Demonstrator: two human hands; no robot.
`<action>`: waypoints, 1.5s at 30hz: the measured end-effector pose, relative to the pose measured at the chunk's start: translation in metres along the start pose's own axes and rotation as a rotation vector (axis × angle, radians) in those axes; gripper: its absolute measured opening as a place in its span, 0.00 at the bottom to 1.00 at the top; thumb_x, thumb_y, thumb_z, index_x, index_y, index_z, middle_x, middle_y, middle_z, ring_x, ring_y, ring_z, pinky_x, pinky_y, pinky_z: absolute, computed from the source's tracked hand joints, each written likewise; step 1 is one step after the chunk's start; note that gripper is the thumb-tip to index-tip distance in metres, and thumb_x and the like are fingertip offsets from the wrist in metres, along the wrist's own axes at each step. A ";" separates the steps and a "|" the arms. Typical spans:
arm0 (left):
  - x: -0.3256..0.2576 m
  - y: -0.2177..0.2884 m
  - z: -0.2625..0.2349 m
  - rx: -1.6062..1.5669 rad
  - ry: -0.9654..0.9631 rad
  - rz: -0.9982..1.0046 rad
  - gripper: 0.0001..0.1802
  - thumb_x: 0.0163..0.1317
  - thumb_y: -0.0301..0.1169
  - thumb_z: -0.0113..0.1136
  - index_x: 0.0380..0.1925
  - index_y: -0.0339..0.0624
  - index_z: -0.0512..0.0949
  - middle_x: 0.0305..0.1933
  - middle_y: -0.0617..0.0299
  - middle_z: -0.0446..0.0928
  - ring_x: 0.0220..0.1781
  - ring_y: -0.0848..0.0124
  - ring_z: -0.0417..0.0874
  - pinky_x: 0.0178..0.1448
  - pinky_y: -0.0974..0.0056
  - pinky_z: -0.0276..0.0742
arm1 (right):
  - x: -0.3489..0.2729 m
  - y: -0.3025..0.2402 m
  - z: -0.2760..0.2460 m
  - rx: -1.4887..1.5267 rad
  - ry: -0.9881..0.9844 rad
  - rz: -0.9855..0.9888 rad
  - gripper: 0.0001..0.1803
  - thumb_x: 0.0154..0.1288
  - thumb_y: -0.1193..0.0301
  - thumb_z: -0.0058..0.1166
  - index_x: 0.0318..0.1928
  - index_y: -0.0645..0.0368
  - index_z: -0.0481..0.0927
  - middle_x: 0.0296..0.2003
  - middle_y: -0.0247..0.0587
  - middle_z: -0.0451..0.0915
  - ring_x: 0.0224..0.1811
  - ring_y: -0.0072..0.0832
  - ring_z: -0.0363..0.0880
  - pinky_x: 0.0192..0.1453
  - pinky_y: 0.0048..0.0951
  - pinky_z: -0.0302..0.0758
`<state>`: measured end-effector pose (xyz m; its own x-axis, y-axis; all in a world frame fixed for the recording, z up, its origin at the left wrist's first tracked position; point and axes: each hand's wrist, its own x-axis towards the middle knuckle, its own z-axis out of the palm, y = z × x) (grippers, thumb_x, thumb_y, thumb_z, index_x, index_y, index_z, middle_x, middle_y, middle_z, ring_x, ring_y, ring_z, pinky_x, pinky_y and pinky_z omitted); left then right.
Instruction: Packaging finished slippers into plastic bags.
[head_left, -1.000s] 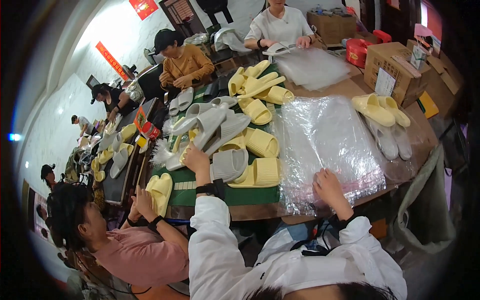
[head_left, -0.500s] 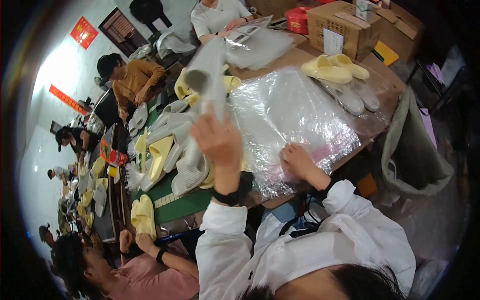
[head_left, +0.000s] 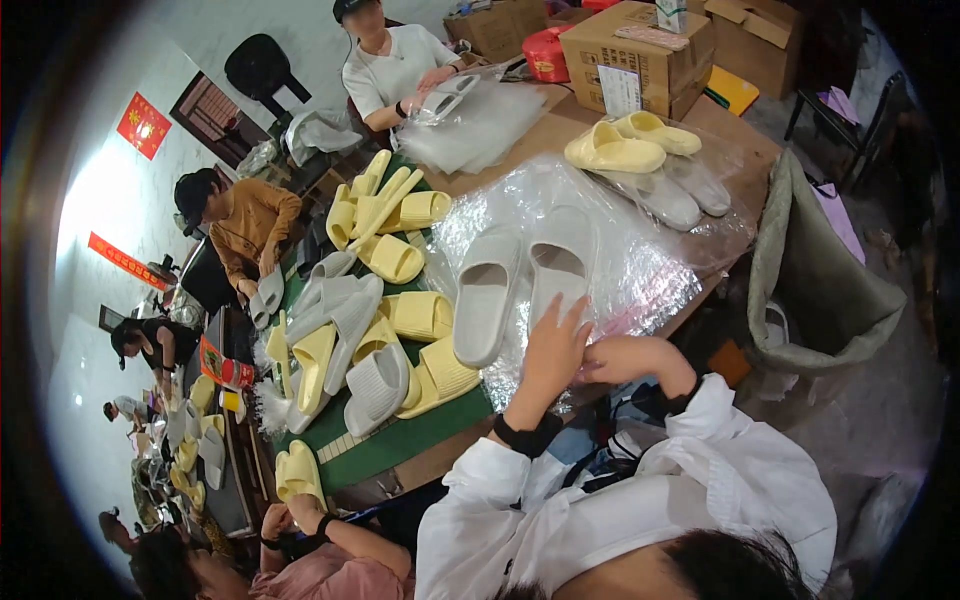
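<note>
A pair of grey slippers lies side by side on a stack of clear plastic bags (head_left: 650, 285), heels toward me. The left grey slipper (head_left: 487, 300) lies apart from my hands. On the heel of the right grey slipper (head_left: 562, 250) rest the stretched, slightly spread fingers of my left hand (head_left: 556, 350). Close beside it, my right hand (head_left: 630, 360) is at the near edge of the bags, its fingertips hidden behind my left hand. A ribbed grey slipper (head_left: 378, 390) and several yellow slippers (head_left: 445, 375) lie to the left on a green mat (head_left: 370, 450).
Yellow slippers (head_left: 615, 147) sit atop bagged grey ones (head_left: 665, 200) at the far right. Behind stands a cardboard box (head_left: 640, 60). A large grey-green sack (head_left: 770, 260) gapes open beside the table's right edge. Co-workers sit across and to the left, one in pink (head_left: 340, 565) nearby.
My left hand has come down and right from above the slipper pile, where it held a blurred grey slipper. The grey pair now lies on the bags. My right hand has turned inward.
</note>
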<state>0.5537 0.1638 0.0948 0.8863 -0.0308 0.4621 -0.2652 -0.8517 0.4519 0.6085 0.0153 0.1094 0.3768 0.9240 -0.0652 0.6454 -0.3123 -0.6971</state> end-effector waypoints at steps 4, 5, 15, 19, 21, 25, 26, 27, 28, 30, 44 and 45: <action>-0.043 -0.014 -0.003 0.031 -0.013 -0.305 0.20 0.56 0.26 0.55 0.51 0.38 0.72 0.54 0.39 0.69 0.56 0.43 0.69 0.59 0.51 0.67 | 0.013 -0.003 -0.037 0.445 0.231 0.082 0.21 0.65 0.59 0.50 0.52 0.59 0.76 0.37 0.51 0.80 0.39 0.39 0.79 0.46 0.35 0.74; -0.046 -0.016 -0.001 0.030 -0.019 -0.288 0.20 0.56 0.26 0.55 0.51 0.38 0.72 0.54 0.39 0.69 0.56 0.43 0.69 0.59 0.51 0.67 | 0.029 0.001 -0.038 0.330 0.362 0.015 0.22 0.64 0.57 0.51 0.54 0.56 0.75 0.41 0.56 0.78 0.44 0.43 0.78 0.49 0.37 0.72; -0.065 -0.017 0.029 -0.058 0.072 -0.392 0.41 0.47 0.22 0.58 0.61 0.23 0.50 0.62 0.28 0.55 0.65 0.38 0.57 0.68 0.48 0.55 | 0.135 -0.013 -0.011 -0.085 0.433 0.346 0.37 0.56 0.41 0.51 0.65 0.38 0.63 0.55 0.77 0.63 0.47 0.70 0.72 0.53 0.53 0.71; -0.071 -0.023 0.023 -0.170 0.040 -0.476 0.43 0.43 0.21 0.59 0.61 0.23 0.52 0.59 0.32 0.60 0.61 0.40 0.62 0.66 0.49 0.58 | 0.142 -0.016 0.019 -0.342 0.394 0.350 0.36 0.54 0.43 0.54 0.62 0.42 0.68 0.53 0.70 0.67 0.48 0.56 0.71 0.47 0.54 0.66; -0.068 -0.018 0.020 -0.080 0.067 -0.417 0.41 0.46 0.23 0.60 0.60 0.24 0.52 0.58 0.31 0.62 0.59 0.39 0.65 0.65 0.51 0.60 | 0.148 0.002 0.025 -0.337 0.439 0.356 0.36 0.54 0.43 0.54 0.61 0.44 0.68 0.53 0.70 0.68 0.51 0.55 0.70 0.51 0.55 0.63; -0.058 -0.017 0.021 -0.049 0.009 -0.473 0.38 0.54 0.29 0.58 0.61 0.23 0.53 0.59 0.28 0.61 0.60 0.37 0.64 0.66 0.50 0.60 | 0.160 0.023 0.006 -0.160 0.638 0.415 0.32 0.56 0.49 0.54 0.54 0.60 0.73 0.47 0.54 0.76 0.52 0.44 0.72 0.55 0.51 0.62; -0.061 -0.016 0.023 -0.050 0.021 -0.425 0.37 0.56 0.30 0.56 0.61 0.22 0.53 0.61 0.28 0.60 0.62 0.37 0.63 0.66 0.51 0.59 | 0.159 0.027 0.003 -0.318 0.749 0.450 0.31 0.56 0.51 0.55 0.52 0.62 0.73 0.43 0.51 0.78 0.50 0.43 0.75 0.54 0.49 0.65; -0.062 -0.020 0.028 -0.055 -0.004 -0.441 0.37 0.56 0.30 0.56 0.61 0.22 0.53 0.61 0.28 0.60 0.62 0.37 0.63 0.66 0.51 0.59 | 0.157 0.035 -0.006 -0.322 0.764 0.464 0.29 0.57 0.53 0.55 0.51 0.63 0.73 0.41 0.51 0.79 0.48 0.45 0.76 0.51 0.48 0.69; -0.064 -0.028 0.028 0.001 0.031 -0.347 0.34 0.58 0.30 0.55 0.61 0.25 0.56 0.62 0.27 0.59 0.63 0.37 0.63 0.66 0.50 0.59 | 0.157 0.033 -0.016 -0.223 0.710 0.471 0.27 0.58 0.54 0.54 0.50 0.62 0.74 0.41 0.51 0.79 0.45 0.46 0.78 0.48 0.46 0.71; -0.066 -0.031 0.028 0.061 0.067 -0.271 0.32 0.59 0.30 0.54 0.62 0.29 0.59 0.63 0.27 0.58 0.63 0.37 0.62 0.66 0.50 0.60 | 0.149 0.030 -0.036 -0.120 0.671 0.456 0.29 0.59 0.51 0.52 0.52 0.62 0.73 0.41 0.54 0.78 0.45 0.47 0.78 0.48 0.47 0.72; -0.086 -0.098 0.024 0.083 0.010 0.140 0.26 0.53 0.41 0.62 0.51 0.42 0.75 0.51 0.57 0.77 0.53 0.58 0.76 0.57 0.51 0.68 | -0.034 -0.018 -0.068 0.373 0.134 -0.064 0.36 0.57 0.60 0.63 0.63 0.61 0.66 0.57 0.48 0.71 0.60 0.33 0.67 0.65 0.30 0.61; -0.079 -0.092 0.022 0.079 0.009 0.142 0.26 0.53 0.41 0.62 0.51 0.42 0.75 0.51 0.57 0.77 0.53 0.58 0.76 0.57 0.51 0.68 | -0.042 -0.011 -0.063 0.422 0.045 -0.069 0.36 0.57 0.60 0.63 0.63 0.61 0.66 0.57 0.48 0.71 0.61 0.33 0.67 0.65 0.30 0.61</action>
<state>0.5166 0.2334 -0.0006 0.8384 -0.1494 0.5242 -0.3568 -0.8775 0.3206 0.6275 -0.0337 0.1644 0.3770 0.9261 0.0165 0.3451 -0.1239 -0.9304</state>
